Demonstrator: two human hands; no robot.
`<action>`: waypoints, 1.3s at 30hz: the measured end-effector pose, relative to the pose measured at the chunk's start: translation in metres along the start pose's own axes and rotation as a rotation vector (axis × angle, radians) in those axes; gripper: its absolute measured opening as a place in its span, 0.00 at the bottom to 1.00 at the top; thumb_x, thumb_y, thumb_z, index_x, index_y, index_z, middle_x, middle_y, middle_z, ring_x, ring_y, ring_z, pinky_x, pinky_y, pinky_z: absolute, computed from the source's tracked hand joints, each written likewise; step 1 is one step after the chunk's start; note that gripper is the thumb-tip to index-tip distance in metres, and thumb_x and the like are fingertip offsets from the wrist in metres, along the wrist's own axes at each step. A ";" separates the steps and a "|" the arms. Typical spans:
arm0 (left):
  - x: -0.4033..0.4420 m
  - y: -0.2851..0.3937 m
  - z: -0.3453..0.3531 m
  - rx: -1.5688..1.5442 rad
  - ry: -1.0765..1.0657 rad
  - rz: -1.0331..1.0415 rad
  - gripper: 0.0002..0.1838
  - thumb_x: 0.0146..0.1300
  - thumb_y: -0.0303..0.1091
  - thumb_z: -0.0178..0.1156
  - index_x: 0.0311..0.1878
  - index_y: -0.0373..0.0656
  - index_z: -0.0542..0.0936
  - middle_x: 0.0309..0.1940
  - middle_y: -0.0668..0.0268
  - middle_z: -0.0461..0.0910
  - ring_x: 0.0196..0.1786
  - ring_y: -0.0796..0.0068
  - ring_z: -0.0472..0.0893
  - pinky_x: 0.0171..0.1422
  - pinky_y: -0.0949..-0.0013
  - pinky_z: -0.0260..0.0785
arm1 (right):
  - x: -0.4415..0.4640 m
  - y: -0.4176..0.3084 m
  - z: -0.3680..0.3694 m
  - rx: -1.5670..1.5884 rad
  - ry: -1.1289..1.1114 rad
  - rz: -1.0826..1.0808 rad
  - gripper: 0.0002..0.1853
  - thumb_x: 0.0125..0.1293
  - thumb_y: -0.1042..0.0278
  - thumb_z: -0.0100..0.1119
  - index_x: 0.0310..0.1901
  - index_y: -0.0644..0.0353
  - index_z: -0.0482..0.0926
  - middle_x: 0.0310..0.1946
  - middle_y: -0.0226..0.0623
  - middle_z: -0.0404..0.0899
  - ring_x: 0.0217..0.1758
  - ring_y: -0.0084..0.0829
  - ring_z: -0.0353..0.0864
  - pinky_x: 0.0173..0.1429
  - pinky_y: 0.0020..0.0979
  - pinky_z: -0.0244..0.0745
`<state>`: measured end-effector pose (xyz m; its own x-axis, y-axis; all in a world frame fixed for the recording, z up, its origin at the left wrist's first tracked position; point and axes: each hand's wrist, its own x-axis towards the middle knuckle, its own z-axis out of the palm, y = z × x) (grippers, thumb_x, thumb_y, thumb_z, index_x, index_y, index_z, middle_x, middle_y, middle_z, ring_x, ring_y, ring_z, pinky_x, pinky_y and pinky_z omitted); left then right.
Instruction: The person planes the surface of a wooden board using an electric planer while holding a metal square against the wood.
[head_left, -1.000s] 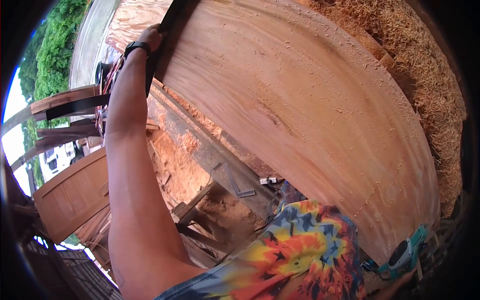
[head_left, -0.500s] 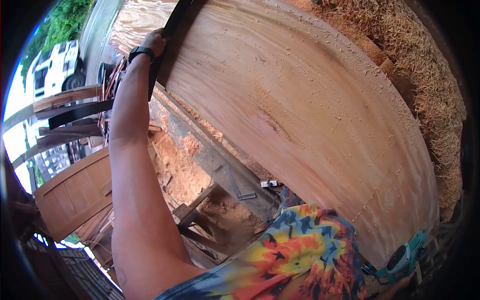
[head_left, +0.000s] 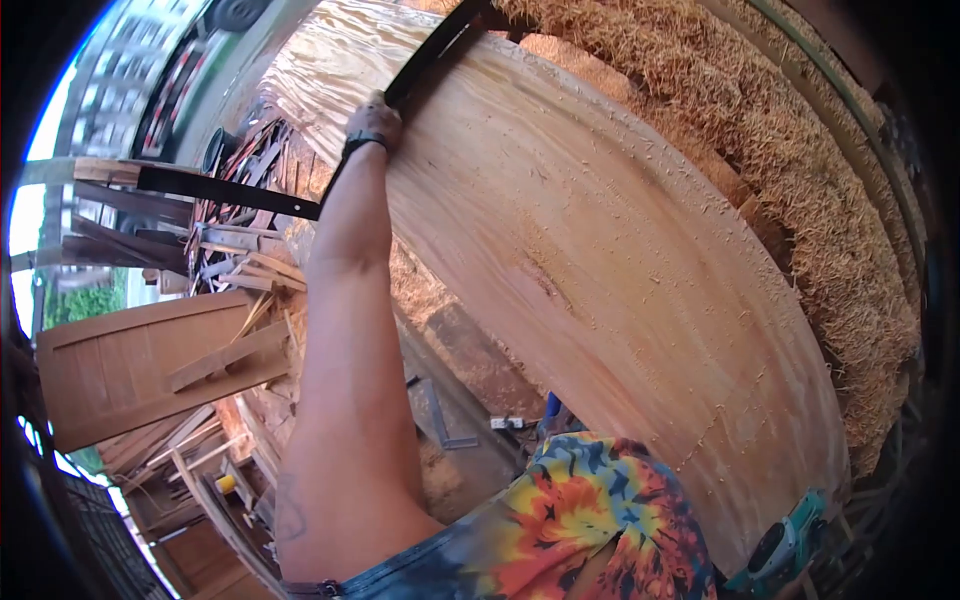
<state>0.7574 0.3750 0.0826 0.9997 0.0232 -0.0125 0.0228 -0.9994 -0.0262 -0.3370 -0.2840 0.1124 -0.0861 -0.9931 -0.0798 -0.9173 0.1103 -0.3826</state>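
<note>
A large black carpenter's square point(head_left: 432, 58) rests with one long leg across the broad wooden slab point(head_left: 600, 230). Its other leg juts off past the slab's left edge. My left hand point(head_left: 375, 122), with a dark watch on the wrist, is closed round the leg lying on the slab. Pale shavings and wavy grain cover the slab's surface. At the slab's lower right end is a teal power tool point(head_left: 785, 540), partly cut off by shadow. My right hand is out of sight, and my tie-dye shirt fills the bottom of the view.
Heaped wood shavings point(head_left: 790, 180) line the slab's far side. On the left lie a panelled wooden door point(head_left: 150, 355) and piles of scrap wood point(head_left: 255, 165). Below the slab's near edge are a small grey metal square point(head_left: 440, 420) and a white power outlet point(head_left: 507, 423).
My left hand has slid the carpenter's square further over the slab, so its leg now reaches toward the far edge. The view has shifted, and the fingers near the power tool have gone from sight.
</note>
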 end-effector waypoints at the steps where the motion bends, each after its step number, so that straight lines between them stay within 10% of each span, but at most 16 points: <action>1: -0.009 0.004 0.003 -0.030 0.019 0.000 0.24 0.68 0.48 0.53 0.60 0.44 0.75 0.56 0.43 0.81 0.61 0.44 0.79 0.65 0.51 0.71 | -0.002 -0.006 0.003 0.038 -0.007 0.012 0.33 0.72 0.37 0.51 0.69 0.50 0.73 0.57 0.39 0.79 0.60 0.38 0.78 0.67 0.36 0.71; 24: -0.176 0.078 0.029 -0.577 0.082 -0.045 0.33 0.66 0.59 0.56 0.52 0.32 0.76 0.49 0.40 0.82 0.49 0.44 0.84 0.53 0.50 0.75 | -0.086 -0.098 -0.003 0.882 -0.492 0.320 0.33 0.73 0.32 0.47 0.68 0.47 0.73 0.53 0.33 0.79 0.61 0.36 0.76 0.65 0.36 0.72; 27: -0.171 0.081 0.046 -0.572 -0.082 -0.010 0.37 0.65 0.68 0.55 0.44 0.33 0.79 0.37 0.48 0.85 0.38 0.48 0.84 0.39 0.51 0.77 | -0.097 -0.115 -0.006 0.614 -0.506 0.451 0.39 0.56 0.16 0.54 0.37 0.52 0.76 0.28 0.26 0.73 0.32 0.25 0.73 0.38 0.32 0.72; 29: -0.198 0.091 0.030 -0.485 -0.053 -0.013 0.45 0.59 0.72 0.58 0.54 0.30 0.74 0.52 0.35 0.80 0.57 0.37 0.80 0.59 0.48 0.73 | -0.135 -0.154 0.007 0.672 -0.402 0.390 0.39 0.54 0.12 0.50 0.27 0.49 0.71 0.13 0.23 0.63 0.15 0.26 0.65 0.25 0.33 0.67; 39: -0.169 0.060 0.073 -0.640 0.043 0.096 0.24 0.56 0.52 0.59 0.43 0.39 0.85 0.42 0.48 0.86 0.52 0.47 0.84 0.59 0.52 0.72 | -0.185 -0.112 0.019 1.216 -0.566 0.131 0.34 0.72 0.27 0.41 0.60 0.50 0.72 0.29 0.25 0.69 0.29 0.23 0.68 0.39 0.31 0.69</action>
<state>0.5891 0.3129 0.0100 0.9970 -0.0547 0.0556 -0.0767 -0.8151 0.5742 -0.2108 -0.1120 0.1527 0.2956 -0.8525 -0.4312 0.0344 0.4605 -0.8870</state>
